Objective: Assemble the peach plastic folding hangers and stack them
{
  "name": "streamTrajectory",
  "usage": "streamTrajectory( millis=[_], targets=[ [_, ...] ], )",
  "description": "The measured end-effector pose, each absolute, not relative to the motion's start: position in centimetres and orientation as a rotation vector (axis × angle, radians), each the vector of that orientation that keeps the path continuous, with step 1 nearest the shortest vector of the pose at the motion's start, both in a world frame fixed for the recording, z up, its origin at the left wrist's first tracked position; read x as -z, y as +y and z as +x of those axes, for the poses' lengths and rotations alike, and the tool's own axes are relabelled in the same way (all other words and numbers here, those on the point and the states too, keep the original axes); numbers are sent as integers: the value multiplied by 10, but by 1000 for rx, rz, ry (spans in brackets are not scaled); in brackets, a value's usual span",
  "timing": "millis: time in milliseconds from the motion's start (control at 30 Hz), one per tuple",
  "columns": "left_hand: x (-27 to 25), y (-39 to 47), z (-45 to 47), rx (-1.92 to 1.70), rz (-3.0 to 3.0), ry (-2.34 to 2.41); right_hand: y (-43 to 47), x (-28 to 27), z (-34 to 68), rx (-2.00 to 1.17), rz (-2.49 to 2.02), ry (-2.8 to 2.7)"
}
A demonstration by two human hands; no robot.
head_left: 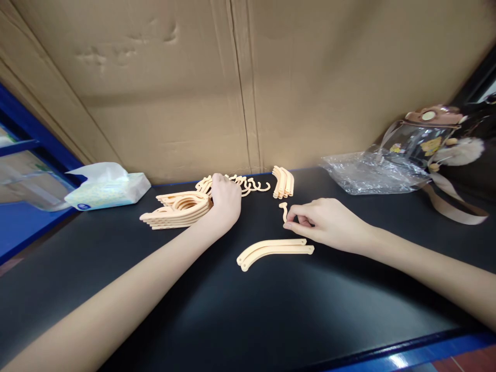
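Note:
My right hand (329, 225) pinches a small cream plastic hanger hook (284, 209) between thumb and forefinger, just above the black table; its flat end points up. My left hand (226, 196) reaches in among a row of loose cream hanger hooks (251, 185) at the back; its fingertips are hidden, so I cannot tell whether it holds one. Left of that hand lies a stack of cream plastic hanger frames (180, 209). Two curved cream hanger arms (275, 251) lie side by side in front of me. A bundle of similar short-looking arms (283, 182) rests behind my right hand.
A tissue pack (108, 187) sits at the back left beside a blue shelf frame (36, 147). At the back right are a crumpled clear plastic bag (375, 174) and a clear bottle (416, 139) with a brown lid and strap. Cardboard (174, 93) stands behind the table.

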State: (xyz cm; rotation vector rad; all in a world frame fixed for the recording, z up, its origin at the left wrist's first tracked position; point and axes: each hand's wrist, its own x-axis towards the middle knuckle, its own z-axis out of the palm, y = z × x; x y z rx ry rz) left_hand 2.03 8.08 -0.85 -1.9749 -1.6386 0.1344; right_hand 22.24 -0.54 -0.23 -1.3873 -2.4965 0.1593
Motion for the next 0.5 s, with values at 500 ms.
streamTrajectory(
  millis=[500],
  targets=[
    [-17,32,8,169,-2321,-1555,-4,3,224,-137,-1395,-2501]
  ],
)
